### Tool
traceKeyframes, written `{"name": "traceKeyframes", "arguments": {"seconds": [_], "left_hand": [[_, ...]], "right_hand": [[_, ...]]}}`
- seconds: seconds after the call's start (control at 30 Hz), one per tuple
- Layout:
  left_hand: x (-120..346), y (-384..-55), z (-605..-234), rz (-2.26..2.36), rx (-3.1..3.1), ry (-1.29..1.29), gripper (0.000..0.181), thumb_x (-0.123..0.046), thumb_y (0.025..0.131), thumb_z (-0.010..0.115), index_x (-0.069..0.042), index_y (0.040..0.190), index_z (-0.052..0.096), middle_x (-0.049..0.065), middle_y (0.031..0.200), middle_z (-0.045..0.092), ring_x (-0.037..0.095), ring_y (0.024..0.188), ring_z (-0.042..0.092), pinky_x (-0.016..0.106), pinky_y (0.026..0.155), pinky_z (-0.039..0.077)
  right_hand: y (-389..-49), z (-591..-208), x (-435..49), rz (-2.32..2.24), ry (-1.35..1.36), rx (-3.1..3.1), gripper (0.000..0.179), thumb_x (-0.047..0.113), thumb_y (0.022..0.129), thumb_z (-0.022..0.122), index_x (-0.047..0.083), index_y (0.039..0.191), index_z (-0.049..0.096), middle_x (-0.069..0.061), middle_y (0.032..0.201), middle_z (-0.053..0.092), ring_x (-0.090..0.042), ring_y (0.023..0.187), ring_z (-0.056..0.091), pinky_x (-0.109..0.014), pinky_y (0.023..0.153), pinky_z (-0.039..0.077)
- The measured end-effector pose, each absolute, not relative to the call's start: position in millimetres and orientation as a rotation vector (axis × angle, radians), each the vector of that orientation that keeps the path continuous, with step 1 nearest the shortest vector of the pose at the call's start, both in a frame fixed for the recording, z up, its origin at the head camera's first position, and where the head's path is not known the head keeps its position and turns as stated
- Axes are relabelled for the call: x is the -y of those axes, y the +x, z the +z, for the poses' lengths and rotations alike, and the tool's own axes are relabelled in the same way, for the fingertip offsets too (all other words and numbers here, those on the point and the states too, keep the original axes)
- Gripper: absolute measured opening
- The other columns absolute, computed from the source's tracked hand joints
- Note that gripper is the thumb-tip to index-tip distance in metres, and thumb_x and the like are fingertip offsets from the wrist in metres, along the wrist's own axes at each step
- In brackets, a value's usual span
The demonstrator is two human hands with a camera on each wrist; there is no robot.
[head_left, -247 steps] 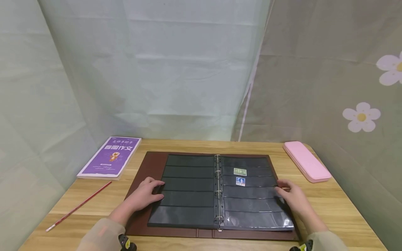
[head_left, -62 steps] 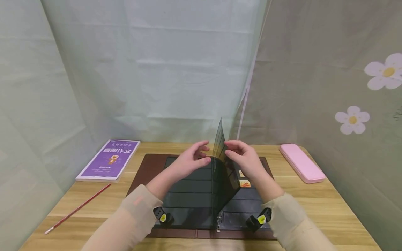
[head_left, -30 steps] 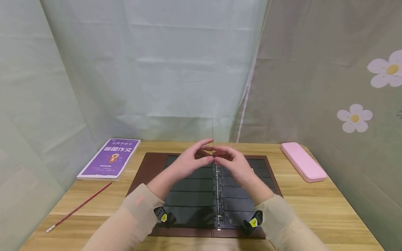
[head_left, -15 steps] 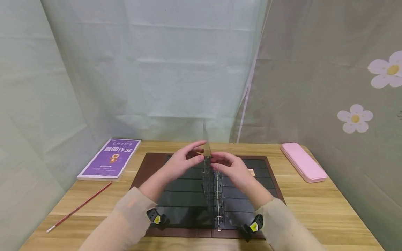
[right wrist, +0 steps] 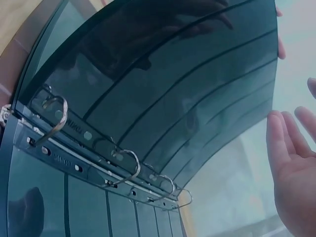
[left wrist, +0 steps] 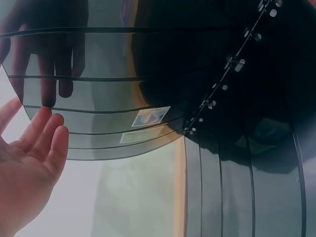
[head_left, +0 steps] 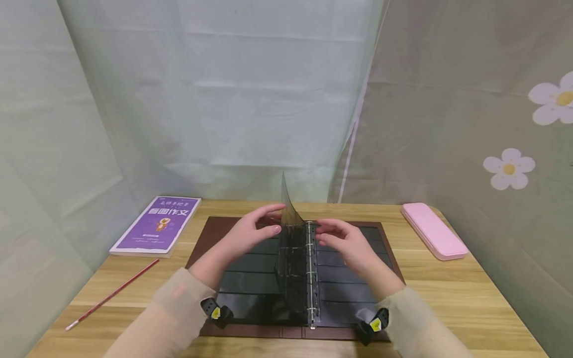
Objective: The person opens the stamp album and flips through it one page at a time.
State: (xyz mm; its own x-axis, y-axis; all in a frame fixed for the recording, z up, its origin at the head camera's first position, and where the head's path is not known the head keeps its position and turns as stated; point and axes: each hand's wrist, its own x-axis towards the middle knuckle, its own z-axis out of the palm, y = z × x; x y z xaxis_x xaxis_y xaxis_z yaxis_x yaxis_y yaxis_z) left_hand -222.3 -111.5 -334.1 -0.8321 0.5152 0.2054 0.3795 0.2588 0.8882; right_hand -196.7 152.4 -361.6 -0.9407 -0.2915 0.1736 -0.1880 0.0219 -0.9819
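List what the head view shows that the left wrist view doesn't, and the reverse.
Only the head view: the pencil and the pink case on the table.
Only the left wrist view: a blue stamp and a greenish stamp on the raised page.
Both: that page, and the left hand beside its outer edge.

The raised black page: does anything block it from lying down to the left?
Only the left hand, on the left of the raised page and above the flat left page; nothing else visible blocks it.
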Motion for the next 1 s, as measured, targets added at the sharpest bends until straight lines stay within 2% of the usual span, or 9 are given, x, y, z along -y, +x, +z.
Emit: {"name": "traceKeyframes", "arguments": {"seconds": [0.33, 0.63, 0.77, 1.0], "left_hand": [[121.5, -222.7, -337.8, 1.626, -2.454, 0.856, 0.049, -0.024, 0.094, 0.057, -0.010, 0.139, 0.044, 0.019, 0.129, 0.051, 0.029, 0.115, 0.050, 0.045, 0.092, 0.043], [128.4, -223.1, -343.8, 1.599, -2.511, 0.833, 0.049, -0.022, 0.091, 0.062, -0.010, 0.137, 0.047, 0.020, 0.124, 0.054, 0.029, 0.111, 0.053, 0.048, 0.092, 0.042], [132.9, -223.5, -348.4, 1.572, -2.517, 0.828, 0.050, -0.022, 0.090, 0.063, -0.009, 0.136, 0.047, 0.017, 0.123, 0.055, 0.029, 0.111, 0.054, 0.046, 0.090, 0.044], [139.6, -223.5, -358.0, 1.529, -2.520, 0.781, 0.050, -0.024, 0.091, 0.062, -0.008, 0.136, 0.047, 0.017, 0.124, 0.055, 0.029, 0.109, 0.054, 0.045, 0.089, 0.045]], "right_hand": [[-196.7, -363.1, -166.6, -2.014, -0.490, -2.283, 0.044, 0.012, 0.091, 0.061, -0.003, 0.130, 0.049, -0.021, 0.115, 0.056, -0.038, 0.109, 0.055, -0.033, 0.085, 0.050], [-196.5, -369.8, -182.6, -1.995, -0.443, -2.323, 0.045, 0.016, 0.091, 0.061, -0.003, 0.131, 0.049, -0.019, 0.116, 0.056, -0.034, 0.108, 0.057, -0.034, 0.085, 0.050], [-195.7, -374.1, -188.7, -1.994, -0.429, -2.324, 0.046, 0.016, 0.091, 0.062, -0.002, 0.130, 0.049, -0.020, 0.119, 0.055, -0.037, 0.109, 0.056, -0.036, 0.087, 0.049], [-193.6, -381.6, -198.5, -1.979, -0.394, -2.366, 0.045, 0.018, 0.091, 0.062, -0.002, 0.129, 0.050, -0.021, 0.120, 0.055, -0.032, 0.107, 0.058, -0.040, 0.088, 0.048]]}}
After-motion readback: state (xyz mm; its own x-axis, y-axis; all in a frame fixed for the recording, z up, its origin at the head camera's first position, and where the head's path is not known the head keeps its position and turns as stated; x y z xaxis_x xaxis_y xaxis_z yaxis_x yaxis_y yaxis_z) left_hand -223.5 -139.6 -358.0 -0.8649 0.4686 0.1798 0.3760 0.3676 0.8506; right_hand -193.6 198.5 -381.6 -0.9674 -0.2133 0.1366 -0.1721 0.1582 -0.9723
